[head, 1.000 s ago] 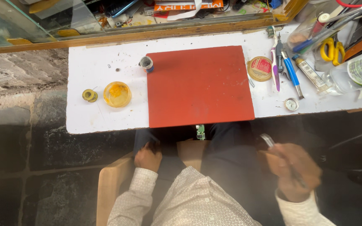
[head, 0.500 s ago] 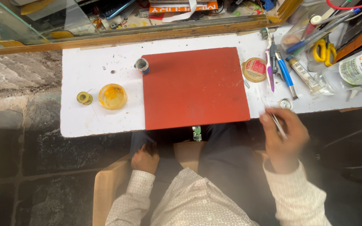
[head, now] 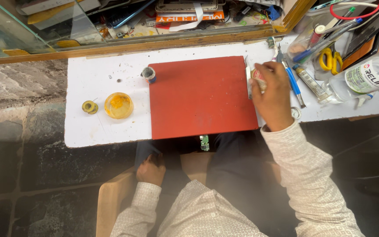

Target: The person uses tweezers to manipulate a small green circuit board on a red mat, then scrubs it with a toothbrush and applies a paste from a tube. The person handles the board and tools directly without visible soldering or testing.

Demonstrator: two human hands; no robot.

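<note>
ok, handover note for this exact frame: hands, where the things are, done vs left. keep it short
Right hand: at the red mat's right edge, over a small round container; a thin metal tool lies beside it. Grip hidden.
Left hand: down on the lap, below the white table, holding nothing visible.
Things: mat bare; small green circuit board at the table's front edge; amber dish and solder spool to the left.
Done: nothing on the mat.
Left: board not yet on the mat.

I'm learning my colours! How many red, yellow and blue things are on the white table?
Red: 1, the red mat
Yellow: 3, the round dish, the small spool, the scissors
Blue: 1, the blue pen beside the right hand
Total: 5
</note>
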